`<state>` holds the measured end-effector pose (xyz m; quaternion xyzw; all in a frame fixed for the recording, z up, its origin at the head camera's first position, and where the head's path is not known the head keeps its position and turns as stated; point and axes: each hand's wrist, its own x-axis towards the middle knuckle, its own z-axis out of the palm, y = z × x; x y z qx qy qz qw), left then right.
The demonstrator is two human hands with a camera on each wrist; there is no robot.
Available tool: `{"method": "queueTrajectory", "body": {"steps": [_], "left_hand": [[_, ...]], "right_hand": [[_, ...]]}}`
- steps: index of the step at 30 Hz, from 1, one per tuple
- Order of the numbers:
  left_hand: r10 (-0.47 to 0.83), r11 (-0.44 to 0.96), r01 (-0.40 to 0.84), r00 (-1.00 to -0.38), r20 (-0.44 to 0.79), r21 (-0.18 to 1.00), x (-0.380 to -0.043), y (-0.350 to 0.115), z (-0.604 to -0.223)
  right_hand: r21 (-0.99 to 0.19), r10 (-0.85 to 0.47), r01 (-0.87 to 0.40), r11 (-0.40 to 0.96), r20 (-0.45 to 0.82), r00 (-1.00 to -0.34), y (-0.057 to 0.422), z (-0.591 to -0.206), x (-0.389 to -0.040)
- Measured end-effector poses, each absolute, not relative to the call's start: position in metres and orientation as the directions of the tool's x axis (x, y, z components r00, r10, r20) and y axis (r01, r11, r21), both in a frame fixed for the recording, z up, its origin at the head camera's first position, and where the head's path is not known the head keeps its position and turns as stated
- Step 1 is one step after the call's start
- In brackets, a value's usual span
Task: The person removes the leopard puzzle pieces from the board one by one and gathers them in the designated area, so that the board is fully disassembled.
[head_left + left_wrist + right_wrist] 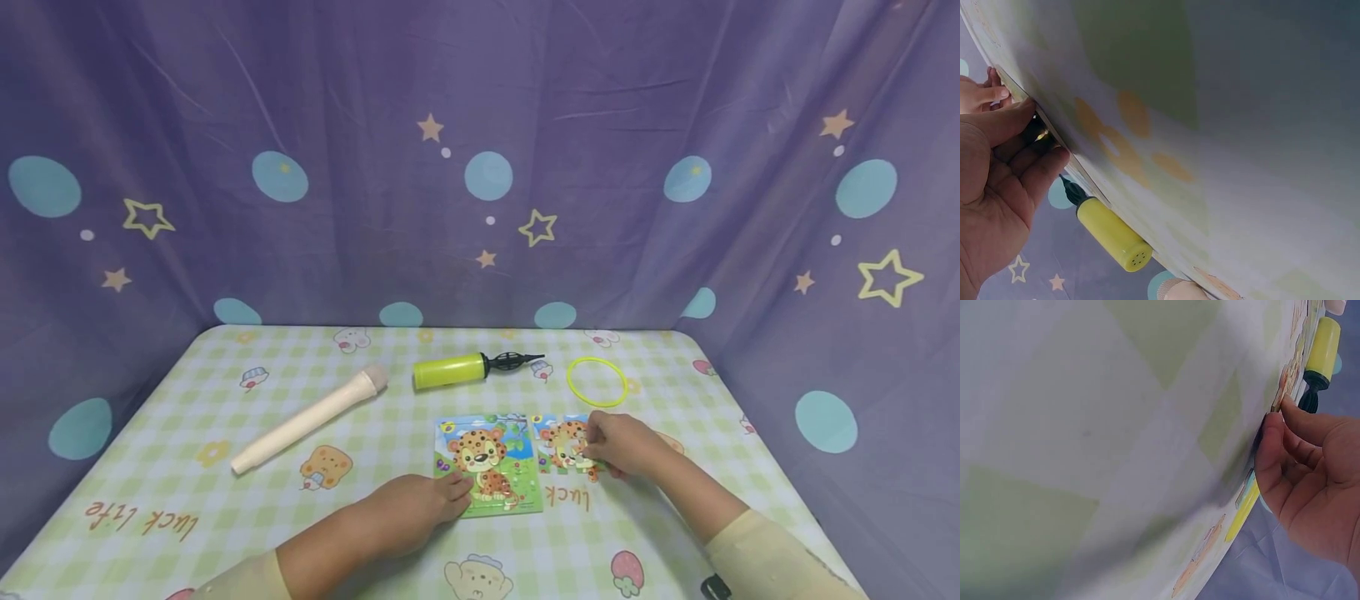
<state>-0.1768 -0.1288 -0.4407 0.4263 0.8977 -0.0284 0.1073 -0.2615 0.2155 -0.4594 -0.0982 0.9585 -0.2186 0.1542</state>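
A square picture board (517, 467) with a cartoon leopard lies flat at the middle of the table. My left hand (422, 510) rests at its left edge, fingertips on the leopard picture; in the left wrist view, the thumb and fingertips (1054, 157) meet the board's edge. Right beside it, loose jigsaw pieces (550, 431) form a partly joined second leopard, with gaps in the middle. My right hand (626, 443) is over the right side of these pieces, thumb and forefinger pinching a puzzle piece (1277, 400), which the fingers mostly hide.
Behind the board lies a yellow-green hand pump (450, 372) with a black nozzle. A yellow ring (597, 382) is at the back right, and a cream microphone-shaped stick (307, 421) lies at the left. A purple curtain (360, 208) surrounds the checked tablecloth (390, 433).
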Motion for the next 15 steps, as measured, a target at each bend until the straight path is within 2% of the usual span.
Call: {"method": "queueTrajectory", "body": {"steps": [8,11,15], "left_hand": [[0.754,0.644,0.764,-0.621,-0.217,0.052,-0.175,-0.129,-0.439],[0.748,0.650,0.758,-0.625,-0.223,0.059,-0.174,-0.128,-0.439],[0.753,0.643,0.765,-0.622,-0.214,0.041,-0.174,-0.128,-0.439]], "right_hand": [[-0.345,-0.325,-0.252,0.904,-0.169,-0.931,0.208,-0.455,-0.267],[-0.435,-0.384,-0.291,0.852,-0.141,-0.913,0.198,-0.450,-0.268],[-0.561,-0.507,-0.357,0.747,-0.132,-0.852,0.175,-0.445,-0.263]]}}
